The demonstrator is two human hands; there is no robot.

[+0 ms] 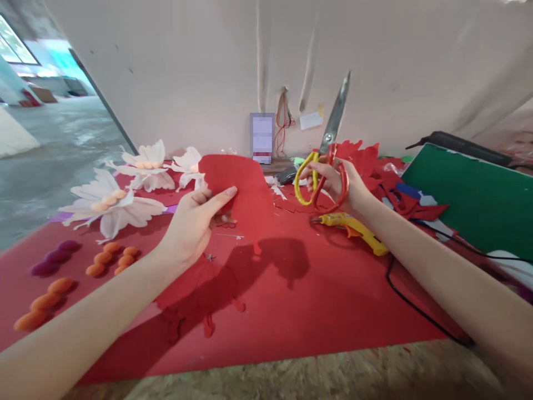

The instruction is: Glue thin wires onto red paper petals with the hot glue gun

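Note:
My left hand (194,222) pinches a piece of red sheet (247,191) with a rounded top edge, thumb in front and fingers behind it; whether it is paper or foam I cannot tell. In my right hand (335,180) is a pair of scissors (333,128) with one yellow and one red handle loop. Its blades point up and look closed, apart from the red sheet. Below the right hand a yellow glue gun (356,230) lies on the red table cover (308,322). A red cut-out flower shape (200,294) rests under my left forearm and hand.
White paper flowers (110,203) stand at the back left. Orange ball strips (45,300) and a purple one (54,258) lie at the left. Red scraps (403,197) and a green board (470,200) fill the right. A black cord (416,311) runs along the right; a phone-like screen (262,139) leans behind.

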